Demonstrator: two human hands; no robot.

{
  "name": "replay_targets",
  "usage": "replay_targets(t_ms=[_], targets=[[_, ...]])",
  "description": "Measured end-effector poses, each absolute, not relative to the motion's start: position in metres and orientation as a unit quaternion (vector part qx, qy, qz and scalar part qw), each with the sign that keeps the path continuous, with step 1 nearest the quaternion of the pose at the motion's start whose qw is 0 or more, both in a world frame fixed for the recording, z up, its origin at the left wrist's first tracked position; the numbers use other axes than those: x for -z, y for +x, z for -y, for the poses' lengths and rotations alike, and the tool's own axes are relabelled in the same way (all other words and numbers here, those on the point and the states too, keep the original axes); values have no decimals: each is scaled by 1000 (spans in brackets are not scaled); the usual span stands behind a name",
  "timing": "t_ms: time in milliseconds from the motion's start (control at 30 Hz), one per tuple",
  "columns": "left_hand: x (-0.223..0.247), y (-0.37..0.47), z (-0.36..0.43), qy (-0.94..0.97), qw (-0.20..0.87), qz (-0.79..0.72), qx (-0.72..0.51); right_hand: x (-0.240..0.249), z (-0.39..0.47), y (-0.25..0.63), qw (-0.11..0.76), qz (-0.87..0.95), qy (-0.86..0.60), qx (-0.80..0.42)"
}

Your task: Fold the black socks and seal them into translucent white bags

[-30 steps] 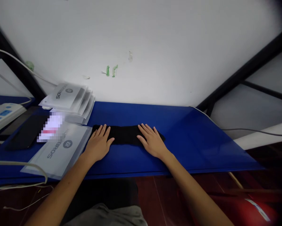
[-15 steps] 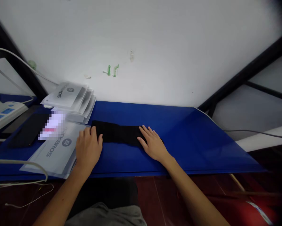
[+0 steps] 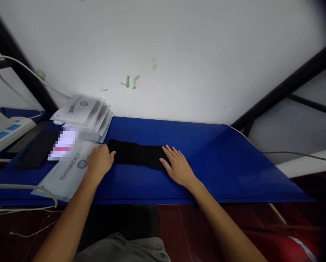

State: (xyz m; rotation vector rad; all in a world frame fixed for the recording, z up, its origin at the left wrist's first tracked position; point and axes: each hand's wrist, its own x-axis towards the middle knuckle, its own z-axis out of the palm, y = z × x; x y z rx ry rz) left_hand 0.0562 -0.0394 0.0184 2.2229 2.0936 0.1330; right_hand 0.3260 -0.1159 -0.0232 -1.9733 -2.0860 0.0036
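"CKBROS" is legible to me over the distant camera link on the front plastic bags (image 3: 70, 176), beside a dark round emblem; similar lettering, harder to read, marks the stack of bags (image 3: 81, 109) against the wall (image 3: 184, 58). On the blue table (image 3: 222, 160), a strip of black cloth (image 3: 137, 153) lies lengthwise between the person's two hands. The right hand (image 3: 177, 165) rests flat on the cloth's right end, palm down, fingers extended and gripping nothing. The left hand (image 3: 100, 159) is curled at the left end, its thumb at the cloth's edge; whether it pinches the fabric, I cannot tell. A dark phone (image 3: 37, 149) lies left of a blurred-out screen (image 3: 62, 145), near a white power strip (image 3: 11, 133).
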Motion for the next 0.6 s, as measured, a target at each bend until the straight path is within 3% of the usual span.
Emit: replay_targets(t_ms=[233,600], targets=[[-24,51,41,719,64,-677,-144,21,115,326,167,729,-664,-20],[-33,56,48,688,93,-672,-256,16,118,328,296,695,-655,-27]])
